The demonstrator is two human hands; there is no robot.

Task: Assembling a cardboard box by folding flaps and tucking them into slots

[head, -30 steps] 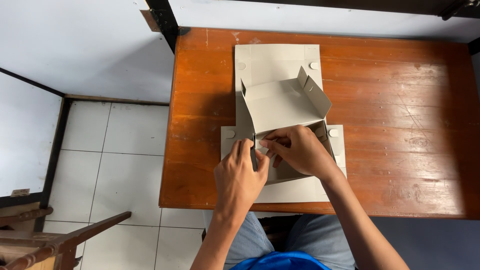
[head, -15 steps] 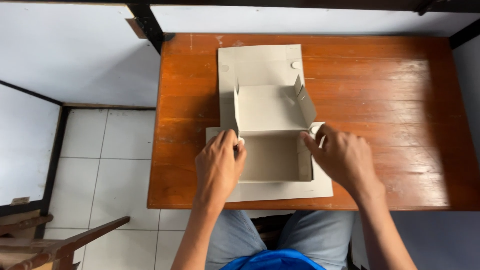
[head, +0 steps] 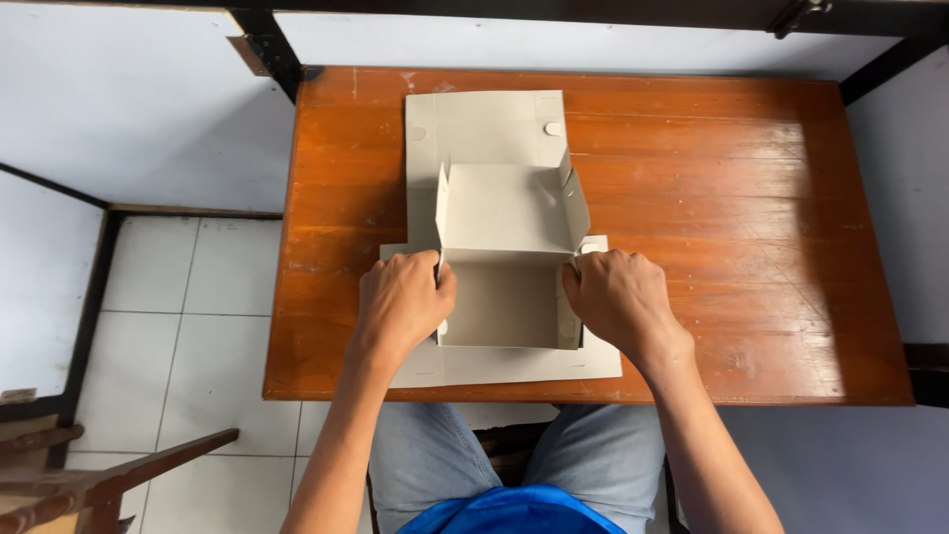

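Cardboard box blank [head: 499, 213], grey and partly folded, lies on the wooden table [head: 751, 227], nearer its left half, with its long axis running away from the person. Its far panel lies flat on the tabletop; the middle section has two side flaps raised upright; the near section forms a shallow tray with low walls, resting on a flat bottom flap at the table's near edge.

From left to right:

1. A wooden chair [head: 89, 480] stands on the white tiled floor [head: 168, 297], well apart from the table.
2. Left hand [head: 400, 302] rests palm down against the left wall of the near section. Fingers are curled, with the thumb tip at the upper left corner of the tray. The hand presses on the cardboard; whether it pinches the wall cannot be told.
3. Right hand [head: 618, 302] mirrors this on the right wall: fingers curled, thumb at the upper right corner, in contact with the cardboard.
4. To the right of the box, the tabletop shows worn brown varnish.
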